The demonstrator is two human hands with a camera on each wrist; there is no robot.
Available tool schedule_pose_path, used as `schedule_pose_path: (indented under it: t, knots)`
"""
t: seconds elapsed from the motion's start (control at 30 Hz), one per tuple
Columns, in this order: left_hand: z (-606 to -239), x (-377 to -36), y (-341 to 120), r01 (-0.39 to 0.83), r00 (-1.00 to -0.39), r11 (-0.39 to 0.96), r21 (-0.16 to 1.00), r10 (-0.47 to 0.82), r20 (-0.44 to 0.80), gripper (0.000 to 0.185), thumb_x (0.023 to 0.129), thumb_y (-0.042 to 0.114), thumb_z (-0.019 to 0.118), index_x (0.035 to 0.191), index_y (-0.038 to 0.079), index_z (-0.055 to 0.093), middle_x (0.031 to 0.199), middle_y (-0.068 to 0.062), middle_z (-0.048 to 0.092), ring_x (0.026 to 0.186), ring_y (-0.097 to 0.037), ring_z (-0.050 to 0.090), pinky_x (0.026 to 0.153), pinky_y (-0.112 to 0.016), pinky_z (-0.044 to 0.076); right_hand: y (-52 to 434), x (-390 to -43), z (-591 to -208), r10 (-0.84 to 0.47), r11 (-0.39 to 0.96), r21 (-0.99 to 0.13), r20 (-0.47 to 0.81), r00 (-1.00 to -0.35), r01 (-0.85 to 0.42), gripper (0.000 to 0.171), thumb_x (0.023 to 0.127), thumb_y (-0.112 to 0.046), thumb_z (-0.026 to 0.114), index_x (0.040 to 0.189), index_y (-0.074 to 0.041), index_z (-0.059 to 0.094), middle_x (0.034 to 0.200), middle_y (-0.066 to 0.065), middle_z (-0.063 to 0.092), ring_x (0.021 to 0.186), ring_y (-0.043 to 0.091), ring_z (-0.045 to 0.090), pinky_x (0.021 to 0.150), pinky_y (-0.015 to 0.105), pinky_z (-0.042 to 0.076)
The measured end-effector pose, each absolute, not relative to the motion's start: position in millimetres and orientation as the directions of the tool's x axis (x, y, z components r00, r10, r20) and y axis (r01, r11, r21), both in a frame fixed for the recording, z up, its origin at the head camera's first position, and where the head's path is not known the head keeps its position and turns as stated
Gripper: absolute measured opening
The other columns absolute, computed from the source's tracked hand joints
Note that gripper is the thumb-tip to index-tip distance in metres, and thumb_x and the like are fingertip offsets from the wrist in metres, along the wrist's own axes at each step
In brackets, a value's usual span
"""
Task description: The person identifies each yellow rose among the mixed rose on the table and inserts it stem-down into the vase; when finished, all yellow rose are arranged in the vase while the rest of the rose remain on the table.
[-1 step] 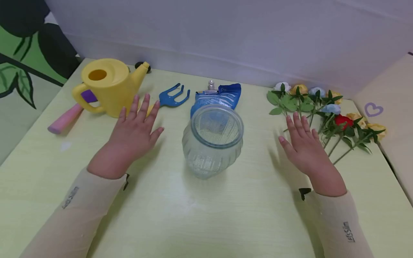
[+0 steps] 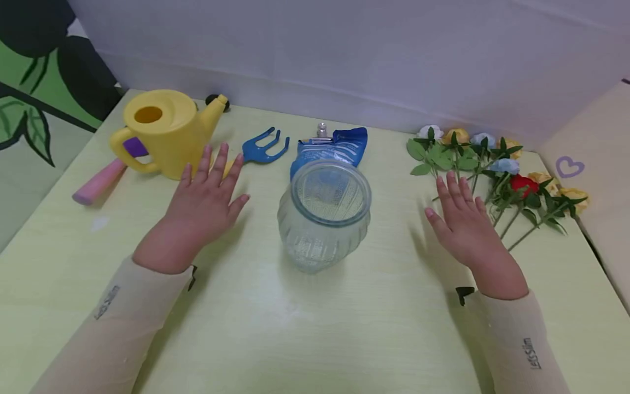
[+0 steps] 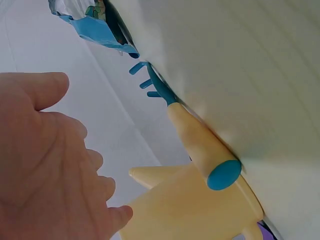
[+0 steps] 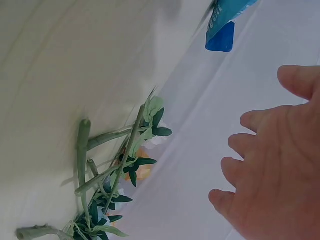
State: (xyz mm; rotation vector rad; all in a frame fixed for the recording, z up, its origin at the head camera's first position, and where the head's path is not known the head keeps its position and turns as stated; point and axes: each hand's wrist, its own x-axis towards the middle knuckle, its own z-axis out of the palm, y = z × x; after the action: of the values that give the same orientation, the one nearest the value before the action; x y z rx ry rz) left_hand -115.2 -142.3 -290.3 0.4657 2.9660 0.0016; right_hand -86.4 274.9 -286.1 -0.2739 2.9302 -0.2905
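The clear ribbed glass jar (image 2: 324, 214) stands upright mid-desk, between both hands and touching neither. The left hand (image 2: 204, 203) hovers flat, fingers spread, grip released, near the yellow plastic watering can (image 2: 164, 131). The right hand (image 2: 462, 223), likewise released, hovers beside the artificial flower stems (image 2: 497, 164).

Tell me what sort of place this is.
Probably a tabletop set up for flower arranging or gardening play: a yellow watering can, a clear glass vase and artificial flowers lie on a pale green table.
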Motion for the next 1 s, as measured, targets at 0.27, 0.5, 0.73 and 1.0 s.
schedule_pose_path:
  t: [0.27, 0.5, 0.73, 1.0]
  knots:
    - [-275.1, -115.5, -141.2, 0.404, -0.910, 0.856, 0.323, 0.412, 0.047, 0.062, 0.100, 0.036, 0.033, 0.149, 0.012, 0.003, 0.154, -0.012, 0.001, 0.139, -0.030, -0.006, 0.108, -0.057, 0.009, 292.4, -93.9, -278.4, -0.151, 0.885, -0.446, -0.011, -0.988, -0.131, 0.061, 0.101, -0.037, 0.029, 0.149, -0.009, 0.004, 0.153, 0.013, -0.005, 0.138, 0.032, -0.010, 0.103, 0.065, 0.001]
    - [-261.5, -103.4, -129.3, 0.332, -0.809, 0.236, 0.913, 0.570, 0.147, 0.068, 0.093, 0.053, 0.042, 0.149, 0.024, 0.017, 0.152, 0.000, 0.021, 0.137, -0.019, 0.019, 0.107, -0.055, 0.020, 333.6, -134.7, -275.8, 0.295, 0.633, -0.729, -0.083, -0.952, 0.260, 0.044, 0.094, -0.040, 0.048, 0.127, -0.012, 0.052, 0.110, -0.002, 0.055, 0.096, 0.008, 0.056, 0.077, 0.024, 0.047]
    - [-268.0, -93.1, -113.9, 0.400, -0.696, 0.008, 0.916, 0.653, 0.299, 0.102, 0.072, 0.061, 0.066, 0.149, 0.017, 0.015, 0.152, -0.003, 0.020, 0.136, -0.019, 0.023, 0.102, -0.057, 0.028, 367.1, -181.9, -292.6, 0.446, 0.422, -0.782, -0.262, -0.856, 0.459, 0.021, 0.092, -0.022, 0.056, 0.109, -0.010, 0.059, 0.079, -0.012, 0.059, 0.066, 0.001, 0.063, 0.074, 0.024, 0.053]
    - [-266.8, -88.1, -103.4, 0.389, -0.715, 0.094, 0.916, 0.658, 0.236, 0.109, 0.065, 0.030, 0.085, 0.149, 0.023, 0.016, 0.151, 0.004, 0.022, 0.133, -0.016, 0.026, 0.101, -0.050, 0.034, 375.8, -192.4, -305.3, 0.503, 0.328, -0.809, -0.287, -0.815, 0.488, 0.038, 0.092, -0.021, 0.055, 0.126, -0.002, 0.053, 0.073, -0.009, 0.059, 0.059, 0.002, 0.063, 0.065, 0.021, 0.054]
